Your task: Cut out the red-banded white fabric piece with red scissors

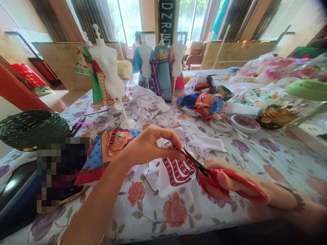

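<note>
My left hand (150, 144) pinches the top edge of a white fabric piece printed with a red pattern (176, 172), holding it just above the table. My right hand (230, 182) grips red-handled scissors (224, 178), fingers through the loops. The dark blades (194, 160) point left and up and meet the fabric's right edge close to my left fingertips. An orange and blue printed cloth (107, 151) lies flat under my left forearm.
The floral tablecloth (178, 211) covers the table. White mini mannequins (108, 71), some dressed, stand at the back. Fabric scraps (206, 102), white paper patterns (145, 102), tape rolls (222, 124) and a dark woven basket (30, 127) surround the work area.
</note>
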{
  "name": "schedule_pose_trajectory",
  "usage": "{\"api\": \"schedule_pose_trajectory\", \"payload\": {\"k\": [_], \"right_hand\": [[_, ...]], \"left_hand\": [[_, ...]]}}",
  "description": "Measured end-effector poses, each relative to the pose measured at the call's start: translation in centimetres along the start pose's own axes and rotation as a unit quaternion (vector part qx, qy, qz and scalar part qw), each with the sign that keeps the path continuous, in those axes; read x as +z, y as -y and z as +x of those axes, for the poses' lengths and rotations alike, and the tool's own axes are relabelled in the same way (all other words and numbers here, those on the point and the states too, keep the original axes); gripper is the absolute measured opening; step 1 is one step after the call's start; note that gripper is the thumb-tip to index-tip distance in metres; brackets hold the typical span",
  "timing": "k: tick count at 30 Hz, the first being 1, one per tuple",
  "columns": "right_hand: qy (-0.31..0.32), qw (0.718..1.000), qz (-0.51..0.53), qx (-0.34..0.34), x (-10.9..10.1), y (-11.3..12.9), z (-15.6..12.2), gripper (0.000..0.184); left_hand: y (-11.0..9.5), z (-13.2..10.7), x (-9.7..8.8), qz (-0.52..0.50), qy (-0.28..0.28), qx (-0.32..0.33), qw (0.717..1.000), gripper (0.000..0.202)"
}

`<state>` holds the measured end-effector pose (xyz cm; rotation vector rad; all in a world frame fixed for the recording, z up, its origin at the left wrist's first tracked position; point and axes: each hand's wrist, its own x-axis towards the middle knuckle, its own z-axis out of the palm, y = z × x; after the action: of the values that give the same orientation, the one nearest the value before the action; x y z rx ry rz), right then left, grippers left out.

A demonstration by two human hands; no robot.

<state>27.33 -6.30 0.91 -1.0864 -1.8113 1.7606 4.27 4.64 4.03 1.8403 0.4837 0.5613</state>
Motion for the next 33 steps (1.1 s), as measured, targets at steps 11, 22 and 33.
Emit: {"api": "schedule_pose_trajectory", "payload": {"k": [11, 22, 33], "right_hand": [[-0.04, 0.996, 0.017, 0.072, 0.3, 0.7, 1.0, 0.071], [-0.033, 0.999, 0.007, 0.034, 0.2, 0.9, 0.5, 0.063], [-0.044, 0.998, -0.003, 0.043, 0.6, 1.8, 0.2, 0.066]], "left_hand": [[0.0, 0.2, 0.1, -0.003, -0.02, 0.015, 1.0, 0.011], [0.1, 0.2, 0.0, 0.004, 0.003, 0.034, 0.999, 0.009], [-0.2, 0.1, -0.2, 0.018, 0.012, 0.011, 1.0, 0.009]]}}
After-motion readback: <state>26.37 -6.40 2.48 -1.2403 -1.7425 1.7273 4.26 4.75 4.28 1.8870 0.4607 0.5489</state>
